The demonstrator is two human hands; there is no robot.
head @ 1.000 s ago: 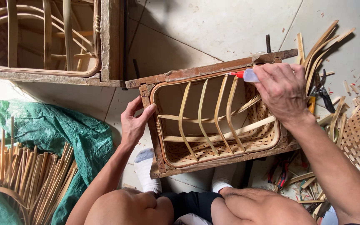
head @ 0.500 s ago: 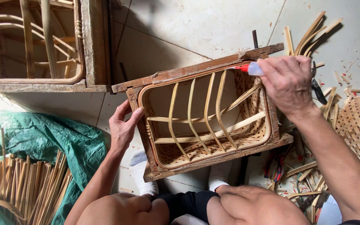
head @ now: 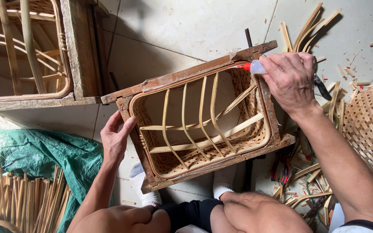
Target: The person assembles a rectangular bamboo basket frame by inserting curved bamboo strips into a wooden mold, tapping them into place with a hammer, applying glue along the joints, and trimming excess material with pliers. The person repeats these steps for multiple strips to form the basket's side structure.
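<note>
Where the scene begins at the far left, a second wooden rattan frame (head: 31,56) lies on the tiled floor (head: 186,26), and near it a green tarp (head: 44,159) carries a bundle of bamboo strips (head: 22,203). Next, the left hand (head: 116,140) rests open, fingers spread, against the left edge of the wooden basket frame (head: 203,125), which sits tilted in the middle above the person's knees, with 3 curved slats inside. At its far right corner the right hand (head: 291,82) grips a small glue bottle (head: 252,67), red tip touching the rim. Farther right lie bamboo offcuts (head: 311,30) and a woven basket (head: 370,125)
</note>
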